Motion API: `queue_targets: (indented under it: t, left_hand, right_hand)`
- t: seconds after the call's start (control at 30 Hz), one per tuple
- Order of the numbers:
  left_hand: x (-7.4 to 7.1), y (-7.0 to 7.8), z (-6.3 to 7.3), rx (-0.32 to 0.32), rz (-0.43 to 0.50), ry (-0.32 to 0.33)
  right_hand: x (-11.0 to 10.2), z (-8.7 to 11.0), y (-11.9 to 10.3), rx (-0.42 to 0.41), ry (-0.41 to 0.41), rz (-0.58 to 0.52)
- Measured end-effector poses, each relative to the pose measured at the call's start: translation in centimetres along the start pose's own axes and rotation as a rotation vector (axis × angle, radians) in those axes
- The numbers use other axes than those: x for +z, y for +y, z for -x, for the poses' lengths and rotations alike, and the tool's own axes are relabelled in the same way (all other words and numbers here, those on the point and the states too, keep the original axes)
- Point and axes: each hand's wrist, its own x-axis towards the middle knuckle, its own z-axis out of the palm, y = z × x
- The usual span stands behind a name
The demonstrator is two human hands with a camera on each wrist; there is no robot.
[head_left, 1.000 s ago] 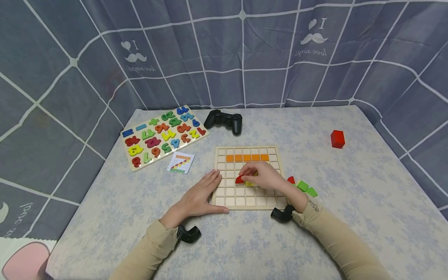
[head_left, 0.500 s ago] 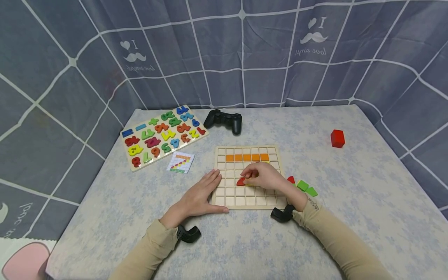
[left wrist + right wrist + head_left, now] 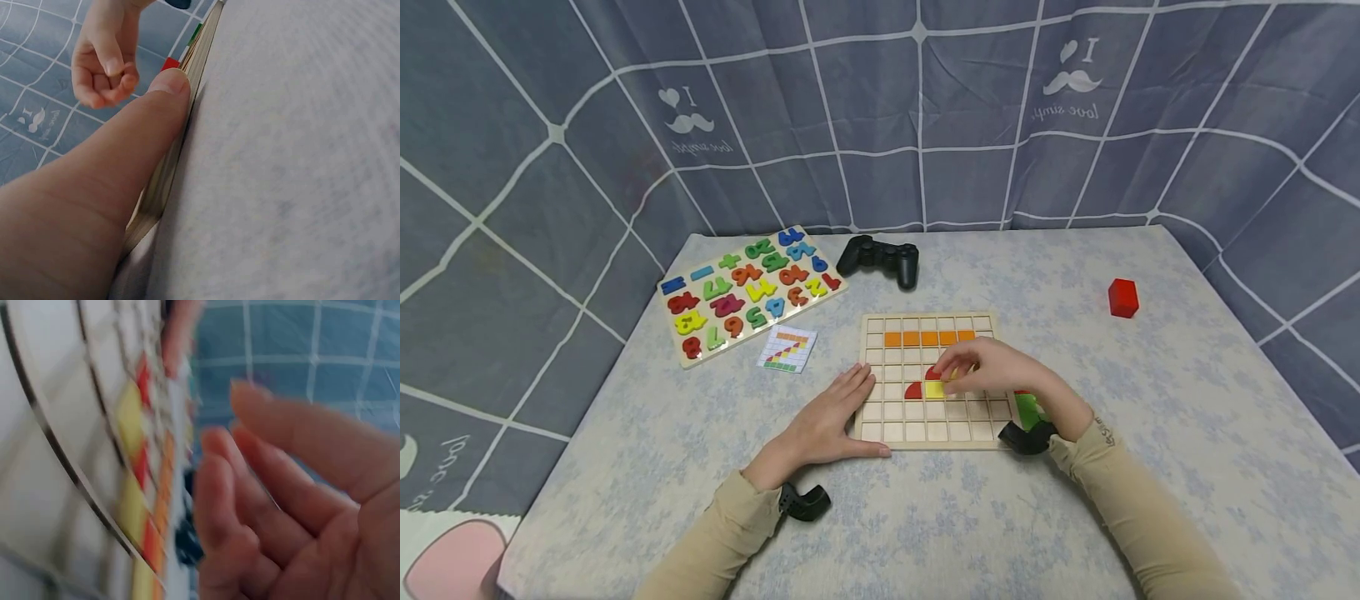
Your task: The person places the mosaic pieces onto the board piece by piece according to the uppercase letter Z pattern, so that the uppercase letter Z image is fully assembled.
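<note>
the left hand (image 3: pixel 827 421) rests on the left side of the board (image 3: pixel 937 431), fingers straight, thumb stretched along its near edge, grasping nothing. the right hand (image 3: pixel 988 367) is over the board, right of its middle, fingers loosely bent; the right wrist view shows the thumb apart from the fingers with nothing between them, so it is released. near the board's middle a red piece (image 3: pixel 913 391) sits in a cell, with a yellow square (image 3: pixel 934 390) in the next cell toward the board's right. another red piece (image 3: pixel 932 374) lies a row closer to the board's far edge, partly covered by the right hand; whether the fingertips touch it i cannot tell. five orange squares (image 3: pixel 929 339) form a row near the board's far edge. green pieces (image 3: pixel 1027 408) lie just right of the board, partly behind the wrist. the card (image 3: pixel 787 348) is left of the board, the number puzzle (image 3: pixel 739 290) beyond its far left corner, the gamepad (image 3: pixel 880 258) behind it, the red block (image 3: pixel 1123 298) well to its right
</note>
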Motion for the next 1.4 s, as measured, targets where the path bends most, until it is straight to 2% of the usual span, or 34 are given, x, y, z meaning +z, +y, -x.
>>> queue_targets:
  t: [0.13, 0.27, 0.57, 1.07, 1.4]
  left_hand:
    - [0.0, 0.0, 0.0, 0.004, 0.003, 0.004]
    - [0.0, 0.0, 0.1, 0.006, -0.001, 0.005]
    - [0.0, 0.0, 0.1, 0.011, 0.003, 0.01]
    - [-0.1, 0.2, 0.1, 0.02, 0.008, 0.011]
    - [-0.1, 0.1, 0.1, 0.017, -0.001, 0.0]
  right_hand:
    - [-2.3, 1.3, 0.8, -0.001, -0.048, -0.054]
    - [-4.0, 2.6, 2.0, 0.034, -0.074, -0.126]
    - [-6.4, 5.0, 4.7, 0.095, -0.151, -0.234]
    - [-6.9, 7.2, 8.1, 0.199, -0.188, -0.315]
    - [-6.9, 7.6, 9.1, 0.162, -0.246, -0.361]
